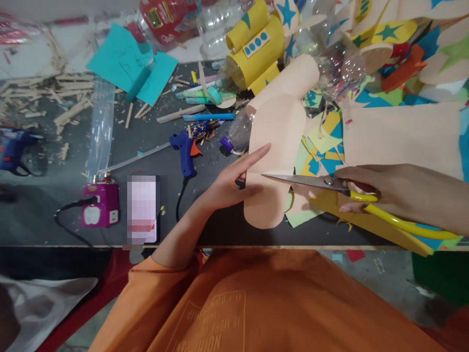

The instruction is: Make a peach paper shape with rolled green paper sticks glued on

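Observation:
My left hand (234, 181) grips a peach paper piece with rounded ends (276, 124) by its left edge, the index finger stretched over its face and the thumb lower down. In my right hand (381, 183) are scissors with yellow handles (326, 183). Their blades lie across the middle of the paper from the right side, with the tip near my left fingers. Behind the paper rests a clear plastic bottle with a purple cap (240, 129), partly covered by a rolled peach sheet (289, 78).
A blue glue gun (186, 146), a phone (142, 208) and a magenta power adapter (99, 205) lie to the left. Paper scraps (326, 146) and a large peach sheet (399, 134) are at the right. A yellow-wrapped bottle (260, 54) and wood sticks (73, 102) sit farther back.

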`<move>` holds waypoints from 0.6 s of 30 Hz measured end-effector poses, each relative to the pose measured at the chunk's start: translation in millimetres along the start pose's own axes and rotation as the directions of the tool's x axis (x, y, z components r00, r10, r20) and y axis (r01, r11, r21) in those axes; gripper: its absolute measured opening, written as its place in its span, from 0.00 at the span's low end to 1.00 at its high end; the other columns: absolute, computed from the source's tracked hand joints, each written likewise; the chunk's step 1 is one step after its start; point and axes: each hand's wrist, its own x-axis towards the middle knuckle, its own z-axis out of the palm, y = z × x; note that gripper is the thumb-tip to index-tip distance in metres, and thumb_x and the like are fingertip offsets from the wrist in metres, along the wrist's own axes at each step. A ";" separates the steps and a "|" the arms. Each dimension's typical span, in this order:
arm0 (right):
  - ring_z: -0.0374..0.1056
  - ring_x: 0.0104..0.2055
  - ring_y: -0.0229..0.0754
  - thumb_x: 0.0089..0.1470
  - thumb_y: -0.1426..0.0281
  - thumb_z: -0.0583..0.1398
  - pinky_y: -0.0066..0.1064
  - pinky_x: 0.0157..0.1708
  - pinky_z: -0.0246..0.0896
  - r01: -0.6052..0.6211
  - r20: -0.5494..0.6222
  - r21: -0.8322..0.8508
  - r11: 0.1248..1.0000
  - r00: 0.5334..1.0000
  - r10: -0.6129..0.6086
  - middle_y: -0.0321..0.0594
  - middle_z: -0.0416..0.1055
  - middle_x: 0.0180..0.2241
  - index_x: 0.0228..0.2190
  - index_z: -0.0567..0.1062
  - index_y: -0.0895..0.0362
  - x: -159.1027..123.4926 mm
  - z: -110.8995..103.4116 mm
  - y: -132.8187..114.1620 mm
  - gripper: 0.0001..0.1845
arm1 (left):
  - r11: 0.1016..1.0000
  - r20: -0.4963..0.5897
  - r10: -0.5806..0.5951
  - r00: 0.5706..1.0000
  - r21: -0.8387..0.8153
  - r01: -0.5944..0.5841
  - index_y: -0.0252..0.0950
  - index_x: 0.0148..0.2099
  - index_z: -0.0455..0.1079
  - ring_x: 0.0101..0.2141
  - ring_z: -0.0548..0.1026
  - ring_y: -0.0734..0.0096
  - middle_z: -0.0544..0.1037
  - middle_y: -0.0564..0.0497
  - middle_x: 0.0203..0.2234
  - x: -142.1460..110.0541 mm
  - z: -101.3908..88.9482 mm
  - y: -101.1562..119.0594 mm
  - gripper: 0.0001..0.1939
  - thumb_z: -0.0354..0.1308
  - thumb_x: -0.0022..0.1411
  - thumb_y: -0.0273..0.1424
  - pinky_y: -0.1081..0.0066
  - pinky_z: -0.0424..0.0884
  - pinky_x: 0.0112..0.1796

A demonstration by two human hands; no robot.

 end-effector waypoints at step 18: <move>0.72 0.26 0.47 0.52 0.35 0.40 0.33 0.20 0.60 0.037 -0.035 -0.031 0.999 0.999 -0.039 0.42 0.76 0.30 0.37 0.73 0.49 8.8 -0.6 -10.4 0.38 | 0.998 0.031 0.034 0.999 0.049 -0.035 0.48 0.69 0.51 0.64 0.61 0.51 0.60 0.50 0.66 -1.1 3.6 -0.7 0.35 0.58 0.63 0.40 0.50 0.62 0.61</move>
